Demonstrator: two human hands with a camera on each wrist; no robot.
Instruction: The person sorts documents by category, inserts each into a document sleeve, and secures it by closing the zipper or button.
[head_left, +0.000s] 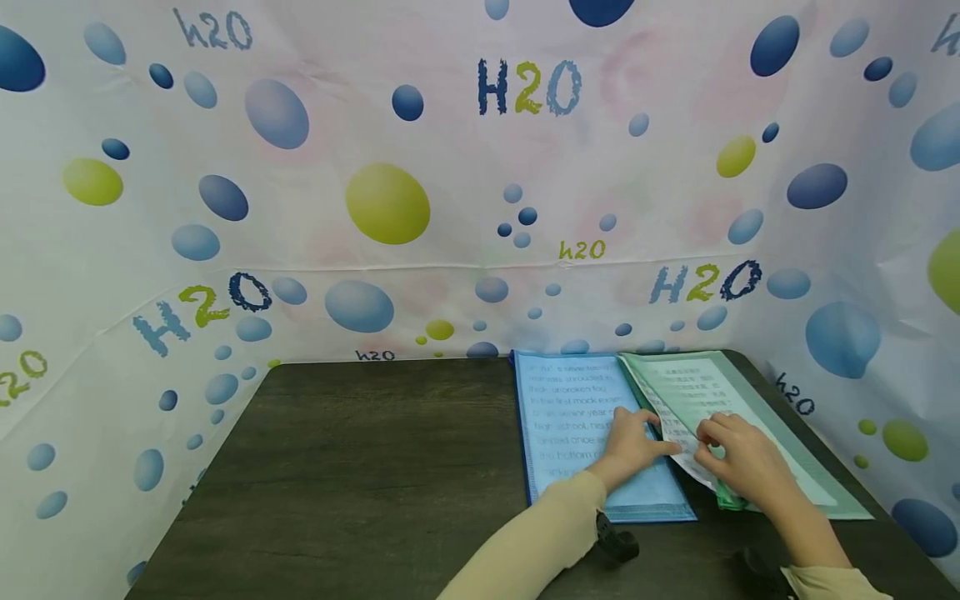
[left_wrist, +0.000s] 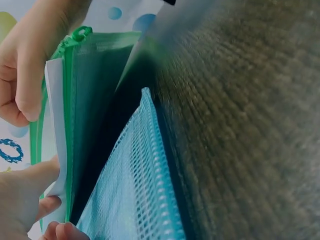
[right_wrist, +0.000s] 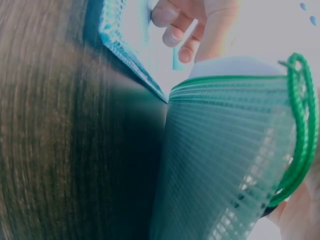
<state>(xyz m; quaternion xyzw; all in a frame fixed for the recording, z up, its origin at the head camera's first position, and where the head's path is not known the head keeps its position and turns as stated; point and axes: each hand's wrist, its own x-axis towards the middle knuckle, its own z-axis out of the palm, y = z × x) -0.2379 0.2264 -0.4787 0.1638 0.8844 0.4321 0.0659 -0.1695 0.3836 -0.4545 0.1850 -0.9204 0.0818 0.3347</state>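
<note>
A green mesh zip pouch (head_left: 821, 467) leans partly raised on the table, its near side gaping, with printed paper (head_left: 678, 429) showing in the gap. My left hand (head_left: 630, 442) holds the pouch's left edge, thumb against the white paper (left_wrist: 58, 110) and other fingers outside the zip. On the opposite lip, my right hand (head_left: 742, 462) pinches the pouch with curled fingers. The green zip edge (left_wrist: 69, 130) runs down between the hands in the left wrist view. Flat under the left hand lies a blue mesh zip pouch (head_left: 566, 433) with a printed sheet inside.
The dark wooden table (head_left: 375, 467) stretches to the left of the pouches. A white backdrop (head_left: 465, 192) with coloured dots and lettering rises behind and at both sides. A green cord loop (right_wrist: 302, 120) hangs from the green pouch's corner.
</note>
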